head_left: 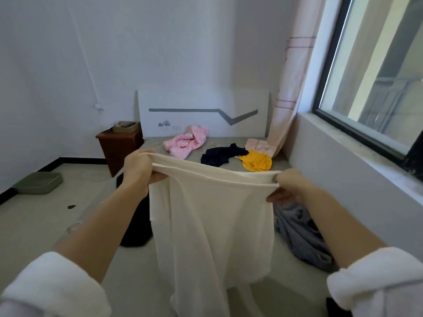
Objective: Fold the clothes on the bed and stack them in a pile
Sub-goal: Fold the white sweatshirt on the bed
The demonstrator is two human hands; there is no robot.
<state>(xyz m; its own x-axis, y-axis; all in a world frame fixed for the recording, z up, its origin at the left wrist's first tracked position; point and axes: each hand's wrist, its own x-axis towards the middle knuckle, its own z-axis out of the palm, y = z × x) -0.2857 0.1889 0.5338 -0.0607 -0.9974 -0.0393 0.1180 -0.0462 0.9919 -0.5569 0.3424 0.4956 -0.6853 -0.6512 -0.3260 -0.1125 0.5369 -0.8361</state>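
Note:
A cream-white garment [212, 227] hangs in the air over the bed [137, 282], stretched out by its top edge. My left hand [138, 170] grips the left corner of that edge, and my right hand [289, 187] grips the right corner. Further up the bed lie a crumpled pink garment [185, 141], a dark navy garment [220, 154], a yellow garment [257, 161] and a folded pale pink piece [257, 144]. A grey-blue garment [302, 236] lies bunched at the right under my right forearm. A black garment [137, 227] lies at the left, partly hidden by the white one.
A white headboard [203, 110] stands against the far wall. A brown nightstand [119, 147] sits left of the bed, and a green tray [39, 183] lies on the floor. A pink curtain [290, 88] and a window ledge [357, 143] border the right side.

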